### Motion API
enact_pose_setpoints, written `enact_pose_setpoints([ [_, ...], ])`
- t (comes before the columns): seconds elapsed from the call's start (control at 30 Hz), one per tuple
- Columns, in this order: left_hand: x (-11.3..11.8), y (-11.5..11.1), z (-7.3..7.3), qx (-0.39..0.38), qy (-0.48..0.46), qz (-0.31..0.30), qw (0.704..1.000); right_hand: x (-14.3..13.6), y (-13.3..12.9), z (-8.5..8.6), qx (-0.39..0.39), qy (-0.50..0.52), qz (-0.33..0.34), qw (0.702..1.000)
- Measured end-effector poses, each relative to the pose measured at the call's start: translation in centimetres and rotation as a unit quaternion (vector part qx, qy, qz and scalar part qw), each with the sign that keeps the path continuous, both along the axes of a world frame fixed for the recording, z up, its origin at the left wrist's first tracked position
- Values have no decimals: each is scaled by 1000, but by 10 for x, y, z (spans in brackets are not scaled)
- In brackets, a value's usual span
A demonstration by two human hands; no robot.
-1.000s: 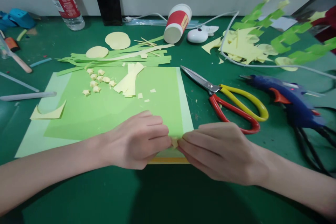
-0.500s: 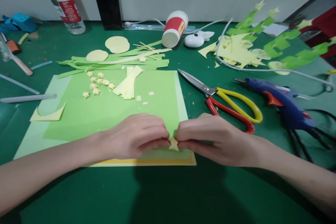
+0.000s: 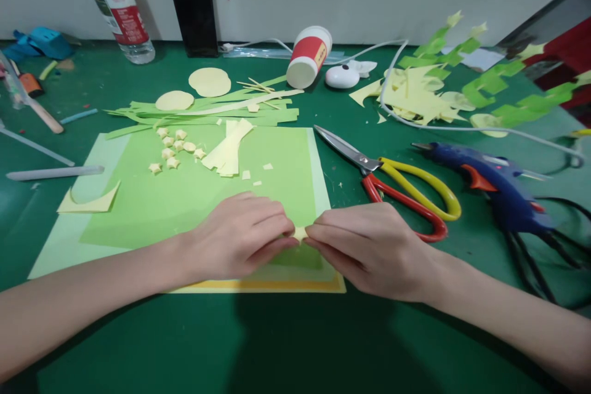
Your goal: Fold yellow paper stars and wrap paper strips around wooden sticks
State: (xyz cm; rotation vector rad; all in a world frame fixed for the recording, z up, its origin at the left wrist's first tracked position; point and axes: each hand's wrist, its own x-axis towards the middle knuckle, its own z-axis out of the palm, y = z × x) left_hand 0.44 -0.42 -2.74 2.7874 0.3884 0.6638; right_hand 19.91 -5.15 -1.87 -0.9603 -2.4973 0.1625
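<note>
Between my fingertips is a small pale yellow paper star [image 3: 300,233], partly hidden. My left hand [image 3: 249,235] pinches its left side, and my right hand [image 3: 369,246] pinches it from the right. Both hands hover over the lower right part of a green paper sheet [image 3: 175,197] lying on other sheets. Several finished paper stars [image 3: 172,162] sit near that sheet's upper left. Beside them lies a fanned bundle of pale yellow paper strips [image 3: 228,149], with tiny paper scraps to its right.
Scissors [image 3: 369,165] with red and yellow handles lie right of the paper, then a blue glue gun [image 3: 489,175]. Behind are green paper strips [image 3: 272,116], a tipped paper cup [image 3: 308,56], a white cable [image 3: 462,128], yellow offcuts [image 3: 415,95] and a water bottle [image 3: 124,18].
Both hands stay pinched on the star, which has risen slightly and shows less between the fingers. My right fingers have shifted their grip. The view has tilted a little.
</note>
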Motion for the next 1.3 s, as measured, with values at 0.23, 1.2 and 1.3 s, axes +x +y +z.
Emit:
enact_pose_setpoints([
  [0.23,-1,-2,-2,44,20,-23,999,-1,-3,-4,-18,39,16,999],
  [1.2,-12,-16,-11,47,49,-36,997,-114,181,13,-108,-68,-113,985],
  [1.3,-11,-16,-11,40,47,-37,997,-126,196,8,-120,-99,-99,983],
])
